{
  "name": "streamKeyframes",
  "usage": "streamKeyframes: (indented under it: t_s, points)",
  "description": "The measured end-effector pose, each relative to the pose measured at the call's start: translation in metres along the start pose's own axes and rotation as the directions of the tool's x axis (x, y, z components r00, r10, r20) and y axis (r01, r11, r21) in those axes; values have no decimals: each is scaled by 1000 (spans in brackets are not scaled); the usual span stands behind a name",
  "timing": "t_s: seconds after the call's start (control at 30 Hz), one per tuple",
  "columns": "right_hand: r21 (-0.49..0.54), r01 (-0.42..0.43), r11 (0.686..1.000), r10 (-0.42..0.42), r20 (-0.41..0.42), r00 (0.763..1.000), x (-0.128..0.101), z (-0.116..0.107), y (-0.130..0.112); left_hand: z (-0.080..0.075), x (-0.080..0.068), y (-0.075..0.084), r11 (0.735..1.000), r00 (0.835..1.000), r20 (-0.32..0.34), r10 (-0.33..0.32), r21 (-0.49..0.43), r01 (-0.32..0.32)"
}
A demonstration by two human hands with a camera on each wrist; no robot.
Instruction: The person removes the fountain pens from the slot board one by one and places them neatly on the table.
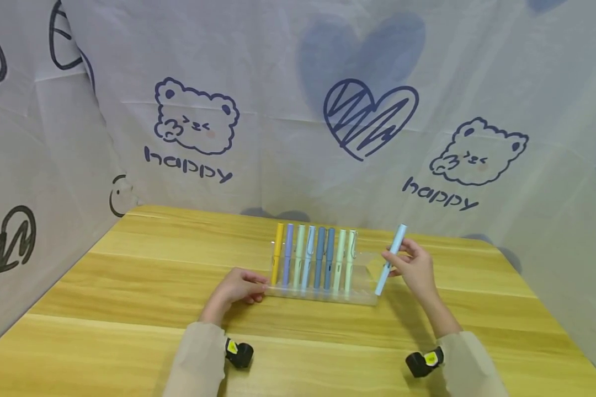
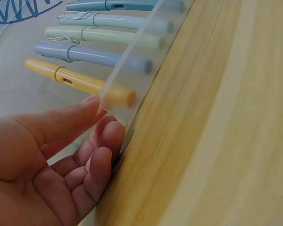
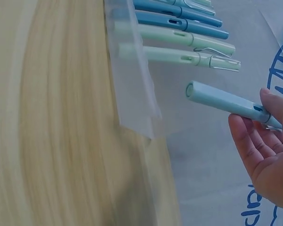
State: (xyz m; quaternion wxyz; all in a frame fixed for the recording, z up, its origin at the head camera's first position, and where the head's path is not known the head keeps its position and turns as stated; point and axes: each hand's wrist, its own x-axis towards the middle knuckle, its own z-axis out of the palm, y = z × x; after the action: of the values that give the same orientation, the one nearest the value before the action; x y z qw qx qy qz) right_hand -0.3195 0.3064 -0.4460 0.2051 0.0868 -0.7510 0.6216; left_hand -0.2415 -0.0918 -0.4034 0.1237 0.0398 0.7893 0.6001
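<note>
A translucent pen stand (image 1: 323, 295) on the table carries a row of capped pens: yellow (image 1: 277, 253), purple (image 1: 288, 253), light green (image 1: 298, 259), light blue (image 1: 308, 259), dark blue and more light green. At its left end, my left hand (image 1: 240, 285) grips the front corner; the left wrist view has the thumb at the edge beside the yellow pen (image 2: 80, 81) and fingers curled below. My right hand (image 1: 413, 267) pinches a pale blue pen (image 1: 391, 259) between thumb and fingers, tilted, just off the stand's right end. Its lower end points toward the stand (image 3: 137, 94) in the right wrist view.
The wood-grain table (image 1: 318, 347) spreads around the stand. Behind it hangs a pale cloth (image 1: 278, 138) with bear and heart drawings, continuing along the sides. A small black camera (image 1: 239, 354) sits at the left wrist, another camera (image 1: 424, 362) at the right.
</note>
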Motion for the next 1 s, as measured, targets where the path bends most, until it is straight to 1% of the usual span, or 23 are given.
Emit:
streamKeyframes:
  t_s: [0.1,0.23,0.47,0.53,0.57,0.6,0.63,0.77,0.8,0.83,0.87,0.93,1.0]
  points:
    - [1,-12,1000,12,-7,1000,-1,-2,-1,0,0,0,1000,1000,1,-1,4,1]
    - [1,-8,1000,8,-8,1000,-1,-5,-1,0,1,1,1000,1000,3,-6,7,6]
    - [-53,23,998,-21,38,999,-9,-8,-4,0,0,1,1000,1000,9,-10,5,10]
    - [-62,28,998,-25,55,998,-12,-8,-9,-1,0,1,1000,1000,11,-7,4,7]
    - [-29,30,999,-28,84,996,-16,-6,-20,-1,0,1,1000,1000,12,-6,3,6]
    - [-34,32,999,-28,95,995,-17,-5,-22,-1,0,1,1000,1000,12,-5,3,5]
    - [-6,31,999,-30,115,993,-19,-5,-28,-1,0,1,1000,1000,12,-5,2,5]
    - [-6,0,1000,1,152,988,-22,-3,-30,-1,0,1,1000,1000,11,-11,0,11]
    - [-44,-11,999,17,140,990,-20,-5,-21,-1,1,1,1000,1000,11,-12,-1,12]
    - [-45,-20,999,27,151,988,-20,-5,-20,-1,1,1,1000,1000,11,-12,-4,12]
    - [-77,-34,996,45,146,988,-20,-5,-17,-1,1,0,1000,1000,11,-11,-6,11]
    - [-91,-57,994,71,163,984,-21,-4,-21,-1,1,0,1000,1000,11,-6,-10,6]
    - [-110,-89,990,108,177,978,-25,-1,-35,-1,0,0,1000,1000,12,-1,-14,1]
